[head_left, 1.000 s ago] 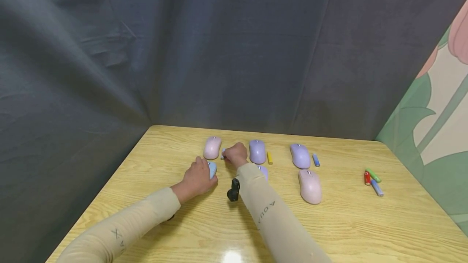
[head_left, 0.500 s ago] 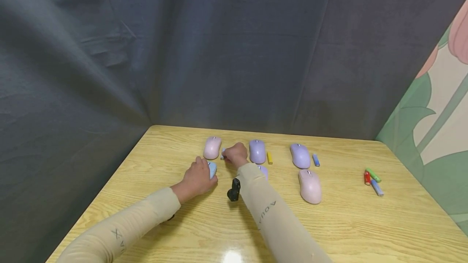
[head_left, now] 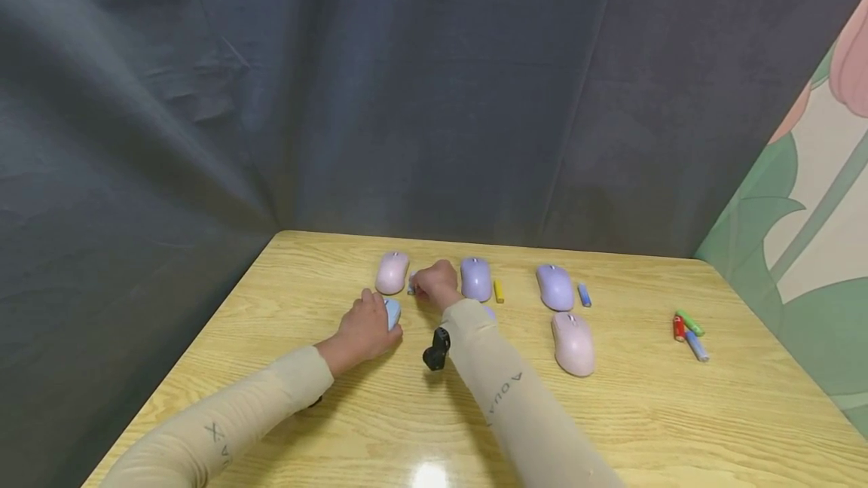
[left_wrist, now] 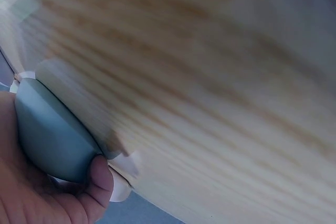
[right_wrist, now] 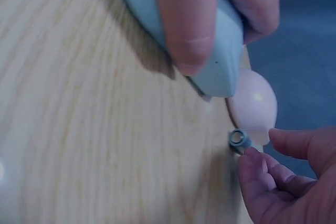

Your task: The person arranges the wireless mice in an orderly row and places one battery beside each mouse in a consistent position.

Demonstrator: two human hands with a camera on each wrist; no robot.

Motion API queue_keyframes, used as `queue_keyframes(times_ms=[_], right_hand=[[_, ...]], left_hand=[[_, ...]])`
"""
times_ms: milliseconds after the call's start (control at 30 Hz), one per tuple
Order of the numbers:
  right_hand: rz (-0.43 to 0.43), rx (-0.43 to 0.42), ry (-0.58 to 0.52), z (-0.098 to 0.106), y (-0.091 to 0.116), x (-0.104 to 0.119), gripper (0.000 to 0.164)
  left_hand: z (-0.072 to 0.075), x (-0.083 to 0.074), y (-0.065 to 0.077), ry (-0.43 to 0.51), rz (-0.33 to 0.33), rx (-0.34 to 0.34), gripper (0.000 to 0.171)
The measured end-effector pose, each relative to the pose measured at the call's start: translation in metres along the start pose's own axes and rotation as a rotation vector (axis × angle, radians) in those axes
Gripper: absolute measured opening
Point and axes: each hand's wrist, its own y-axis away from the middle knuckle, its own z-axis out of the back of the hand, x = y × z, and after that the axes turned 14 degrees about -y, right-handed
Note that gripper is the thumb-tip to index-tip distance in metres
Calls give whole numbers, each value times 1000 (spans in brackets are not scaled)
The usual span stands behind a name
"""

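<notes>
My left hand (head_left: 367,326) holds a light blue computer mouse (head_left: 392,313) on the wooden table, thumb against one side and fingers over the other. That mouse (left_wrist: 50,129) fills the lower left of the left wrist view. My right hand (head_left: 437,282) is just beyond it, its fingertips at a small blue battery (head_left: 411,286). In the right wrist view the battery (right_wrist: 238,138) shows its ringed end, with a finger against it and the thumb close by; the far end is partly hidden. A pink mouse (head_left: 392,272) lies left of the battery.
Right of my hands lie a purple mouse (head_left: 476,279), a yellow battery (head_left: 499,291), another purple mouse (head_left: 555,288), a blue battery (head_left: 584,294) and a pink mouse (head_left: 573,344). A red battery (head_left: 679,328), a green one (head_left: 690,322) and a blue one (head_left: 696,346) are grouped farther right.
Both hands stay nearly where they were. The right forearm has shifted slightly, covering more of the purple mouse behind the sleeve, and the whole head view has moved a little.
</notes>
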Motion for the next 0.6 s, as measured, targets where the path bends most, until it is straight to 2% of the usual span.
queue_keyframes(times_ms=[133,300,600], right_hand=[[16,31,-27,6,2,8,13],[-3,87,-137,18,7,21,14],[-2,198,-232,51,17,36,21]], left_hand=[[-1,0,-1,2,6,10,59],[0,0,-1,4,1,4,58],[1,-1,0,-2,1,-2,57]])
